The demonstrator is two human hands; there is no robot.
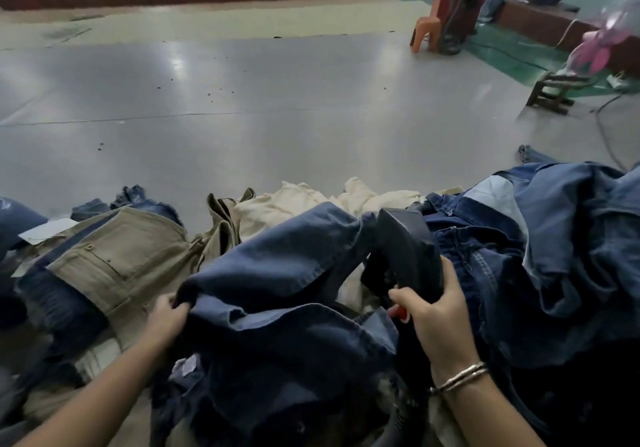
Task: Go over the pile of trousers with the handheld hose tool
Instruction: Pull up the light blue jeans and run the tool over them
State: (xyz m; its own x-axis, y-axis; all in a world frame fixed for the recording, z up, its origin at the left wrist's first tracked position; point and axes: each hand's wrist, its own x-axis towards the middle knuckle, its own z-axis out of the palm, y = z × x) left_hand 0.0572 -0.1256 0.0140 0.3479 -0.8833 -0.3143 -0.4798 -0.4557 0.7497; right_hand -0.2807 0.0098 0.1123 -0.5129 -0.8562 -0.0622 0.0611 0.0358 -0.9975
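Denim and khaki trousers (114, 259) lay heaped across the near floor (242, 100), a dark blue pair (277, 273) uppermost at the middle. Both hands reached forward with forearms outstretched: the left hand (169, 315) pinched a fold of that blue pair at its edge. The right hand (436, 318), a bracelet (460, 375) at its wrist, curled around the black hose tool (405, 249), whose head pointed away into the pile.

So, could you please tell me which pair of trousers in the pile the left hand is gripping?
The dark blue pair in the middle: the left hand pinches its fold. The khaki pair and cream pair lie untouched.
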